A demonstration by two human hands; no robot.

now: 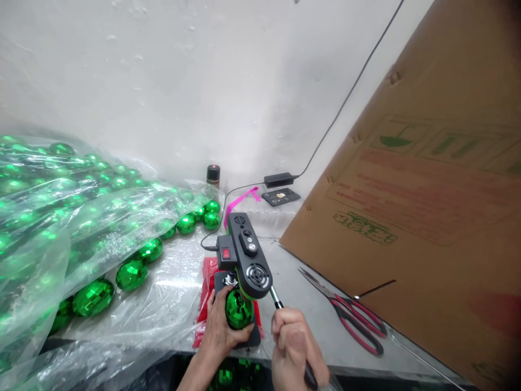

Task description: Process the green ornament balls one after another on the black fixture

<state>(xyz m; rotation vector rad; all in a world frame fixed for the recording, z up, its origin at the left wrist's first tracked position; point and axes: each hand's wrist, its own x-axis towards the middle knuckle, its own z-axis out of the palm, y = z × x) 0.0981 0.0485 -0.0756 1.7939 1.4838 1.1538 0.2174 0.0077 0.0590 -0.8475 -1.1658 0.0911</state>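
My left hand [220, 326] is closed around a shiny green faceted ball [239, 309], holding it under the round front end of a black press-like machine [249, 252]. In my right hand [299, 347] is the machine's lever handle [276, 297], a metal rod with a black grip. The fingers wrap tightly round it. A red switch [226, 253] sits on the machine's side box. Its dark base [253, 339] rests on red plastic [206, 282]; whether the ball touches the machine's head cannot be made out.
Clear plastic sheeting [122, 217] covers many green balls on the left. Open scissors [345, 312] lie right, beside a leaning cardboard box [427, 206]. Behind are a power adapter [279, 179], a dark card [280, 196], a small black-capped bottle [213, 175] and pink ribbon [240, 201]. More balls [226, 376] lie below the table edge.
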